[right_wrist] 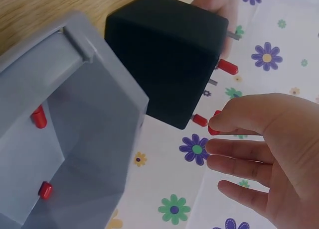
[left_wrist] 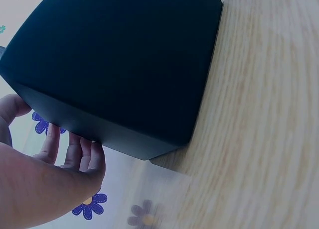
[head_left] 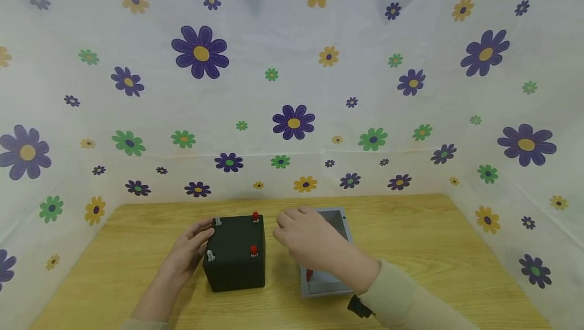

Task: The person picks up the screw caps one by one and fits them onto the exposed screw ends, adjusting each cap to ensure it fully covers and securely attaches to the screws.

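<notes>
A black box (head_left: 234,254) stands on the table with several toggle switches on its top. The two on the right wear red caps (head_left: 254,251); the two on the left, such as the near-left switch (head_left: 211,256), show bare silver levers. My left hand (head_left: 187,249) rests against the box's left side, fingertips (left_wrist: 94,152) right at its surface. To the right of the box, my right hand (head_left: 307,233) pinches a small red cap (right_wrist: 214,123) between thumb and index finger, most of it hidden by the fingertips. Its other fingers reach out loosely.
Under my right forearm sits a grey bin (head_left: 326,289), with loose red caps (right_wrist: 46,190) inside. The wooden table (head_left: 150,233) meets a flower-patterned cloth (head_left: 292,66) at the back and both sides. A dark strap end (head_left: 359,306) hangs by the right sleeve.
</notes>
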### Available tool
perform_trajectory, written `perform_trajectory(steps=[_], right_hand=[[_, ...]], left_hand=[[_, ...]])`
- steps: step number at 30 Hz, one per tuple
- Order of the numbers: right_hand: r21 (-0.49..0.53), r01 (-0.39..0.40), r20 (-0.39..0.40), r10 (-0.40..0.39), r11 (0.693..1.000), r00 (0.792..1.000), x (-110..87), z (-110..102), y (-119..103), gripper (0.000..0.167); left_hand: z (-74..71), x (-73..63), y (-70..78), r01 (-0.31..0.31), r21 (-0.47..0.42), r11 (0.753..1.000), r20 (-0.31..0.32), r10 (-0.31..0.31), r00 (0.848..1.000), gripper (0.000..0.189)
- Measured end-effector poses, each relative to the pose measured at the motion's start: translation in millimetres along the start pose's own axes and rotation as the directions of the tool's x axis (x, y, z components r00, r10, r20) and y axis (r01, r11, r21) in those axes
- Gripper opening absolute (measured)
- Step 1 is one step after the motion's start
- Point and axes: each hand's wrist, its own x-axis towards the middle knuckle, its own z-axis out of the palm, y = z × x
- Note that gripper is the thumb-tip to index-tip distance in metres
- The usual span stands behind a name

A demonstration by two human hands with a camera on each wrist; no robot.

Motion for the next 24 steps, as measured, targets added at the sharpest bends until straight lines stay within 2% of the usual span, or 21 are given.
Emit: perform_trajectory(steps=[6, 15, 24], right_hand=[[-0.001, 0.011, -0.029, -0.011, 1.000, 1.000, 4.5, -5.7, -3.9, 0.013], [0.005, 0.009, -0.031, -0.008, 1.000, 0.999, 9.8, -13.2, -8.0, 0.023], [0.017, 0.010, -0.060, -0.009, 1.000, 0.998, 12.8, -17.3, -9.0, 0.015]], left_hand=[[-1.7, -1.3, -0.5, -0.008, -0.011, 1.000, 0.006, 0.008, 1.000, 0.026], [-2.2, -2.1, -1.2, -0.019, -0.023, 1.000, -0.001, 0.019, 1.000, 0.024], [-1.5, -0.6, -0.2, -0.014, -0.018, 1.000, 0.004, 0.014, 1.000, 0.031]])
